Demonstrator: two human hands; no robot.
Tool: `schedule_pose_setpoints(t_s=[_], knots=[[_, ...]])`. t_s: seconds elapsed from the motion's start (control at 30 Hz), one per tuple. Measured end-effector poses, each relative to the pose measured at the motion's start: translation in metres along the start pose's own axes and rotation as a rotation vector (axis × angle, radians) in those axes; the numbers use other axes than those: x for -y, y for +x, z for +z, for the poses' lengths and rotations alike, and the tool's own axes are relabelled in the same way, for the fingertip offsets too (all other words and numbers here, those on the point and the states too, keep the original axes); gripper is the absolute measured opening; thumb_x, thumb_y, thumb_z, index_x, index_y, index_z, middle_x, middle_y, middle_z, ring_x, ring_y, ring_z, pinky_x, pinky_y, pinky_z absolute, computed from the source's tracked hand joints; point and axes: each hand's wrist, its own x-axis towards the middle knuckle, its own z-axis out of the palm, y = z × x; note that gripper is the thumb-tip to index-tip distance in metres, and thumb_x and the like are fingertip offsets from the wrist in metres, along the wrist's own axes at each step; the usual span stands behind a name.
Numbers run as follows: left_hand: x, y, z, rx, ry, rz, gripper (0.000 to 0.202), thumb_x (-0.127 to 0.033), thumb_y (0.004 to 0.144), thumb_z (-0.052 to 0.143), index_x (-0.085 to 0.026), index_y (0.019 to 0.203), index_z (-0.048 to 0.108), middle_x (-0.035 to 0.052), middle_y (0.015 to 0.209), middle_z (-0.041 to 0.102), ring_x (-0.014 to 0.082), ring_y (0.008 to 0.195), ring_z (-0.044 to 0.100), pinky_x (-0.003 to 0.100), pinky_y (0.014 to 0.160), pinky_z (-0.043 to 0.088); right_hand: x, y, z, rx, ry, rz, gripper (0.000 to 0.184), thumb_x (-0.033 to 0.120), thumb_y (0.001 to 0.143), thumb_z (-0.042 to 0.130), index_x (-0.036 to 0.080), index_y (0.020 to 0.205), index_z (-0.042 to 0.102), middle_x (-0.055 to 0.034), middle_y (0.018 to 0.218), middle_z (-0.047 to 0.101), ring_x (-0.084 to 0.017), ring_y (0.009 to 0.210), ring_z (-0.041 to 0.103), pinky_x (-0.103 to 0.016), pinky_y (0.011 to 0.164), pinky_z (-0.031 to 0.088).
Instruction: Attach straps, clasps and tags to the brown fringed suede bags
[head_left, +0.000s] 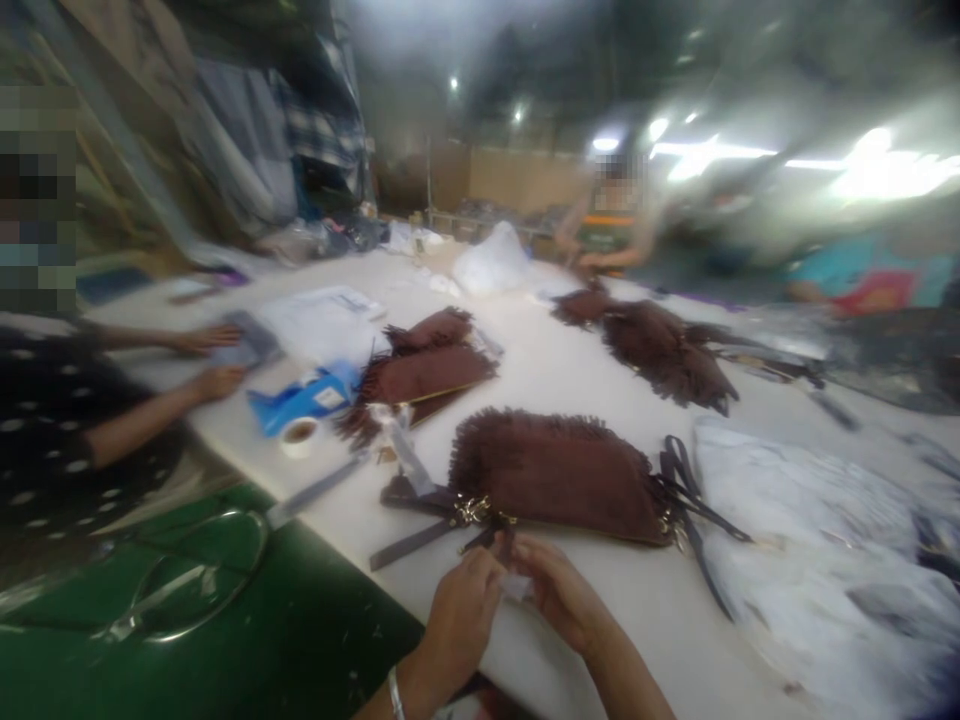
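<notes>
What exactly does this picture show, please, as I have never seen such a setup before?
There is no machine: the grip is a person's left hand and right hand, seen from a camera on their head. Together they appear to hold a small whitish piece, too blurred to name, beside a brown fringed bag. On the white table also lie other brown fringed pieces, a blue packet and a tape roll. Other people are around it.

Green floor (322, 620); white table (544, 375); bright lights (705, 152) upper right; tan panel (510, 175) behind.
</notes>
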Motion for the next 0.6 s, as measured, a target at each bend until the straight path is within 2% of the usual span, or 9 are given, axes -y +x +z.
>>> schedule_pose_setpoints(t_s=[0.07,0.17,0.27,0.37,0.47,0.6], knots=[[0.002,-0.001,-0.001,-0.003,-0.052,-0.018,0.016,-0.020,0.089,0.042,-0.020,0.083,0.056,0.0042,0.088,0.060,0.0188,0.085,0.056,0.028,0.076,0.040,-0.001,0.005,0.002,-0.026,-0.044,0.030,0.041,0.049,0.071,0.074,0.018,0.097,0.070,-0.0044,0.082,0.068,-0.015,0.071,0.059,-0.022,0.060,0.044],[0.005,-0.005,-0.006,-0.018,-0.154,-0.056,0.015,-0.024,0.087,0.047,-0.019,0.078,0.057,0.0036,0.086,0.061,0.0186,0.084,0.055,0.028,0.075,0.039,-0.005,0.015,0.009,-0.081,-0.173,0.041,0.043,0.052,0.063,0.079,0.015,0.083,0.070,-0.0029,0.070,0.067,-0.013,0.061,0.057,-0.022,0.055,0.041],[0.015,-0.013,-0.012,-0.035,-0.302,-0.200,0.016,-0.030,0.083,0.051,-0.018,0.076,0.058,0.0013,0.076,0.060,0.0171,0.075,0.055,0.026,0.068,0.039,-0.008,0.023,0.014,-0.131,-0.226,0.056,0.042,0.051,0.059,0.081,0.014,0.074,0.067,-0.0015,0.064,0.065,-0.010,0.053,0.053,-0.021,0.050,0.039],[0.036,-0.023,-0.015,-0.059,-0.412,-0.363,0.021,-0.037,0.079,0.055,-0.017,0.073,0.059,-0.0010,0.064,0.058,0.0149,0.063,0.052,0.025,0.060,0.036,-0.008,0.024,0.012,-0.138,-0.184,0.074,0.039,0.047,0.062,0.080,0.014,0.076,0.067,-0.0006,0.065,0.064,-0.008,0.050,0.051,-0.019,0.046,0.038],[0.059,-0.031,-0.015,-0.070,-0.469,-0.473,0.030,-0.044,0.072,0.062,-0.017,0.063,0.054,-0.0019,0.056,0.053,0.0130,0.055,0.047,0.024,0.053,0.031,-0.008,0.021,0.009,-0.082,-0.078,0.056,0.034,0.043,0.068,0.079,0.014,0.082,0.068,-0.0021,0.074,0.066,-0.007,0.056,0.055,-0.016,0.049,0.042],[0.075,-0.036,-0.010,-0.061,-0.538,-0.535,0.033,-0.045,0.066,0.067,-0.017,0.060,0.050,-0.0032,0.052,0.050,0.0099,0.049,0.040,0.023,0.049,0.025,-0.010,0.020,0.010,-0.022,0.054,0.054,0.030,0.039,0.073,0.078,0.014,0.084,0.067,-0.0033,0.081,0.067,-0.005,0.058,0.056,-0.014,0.050,0.045]])
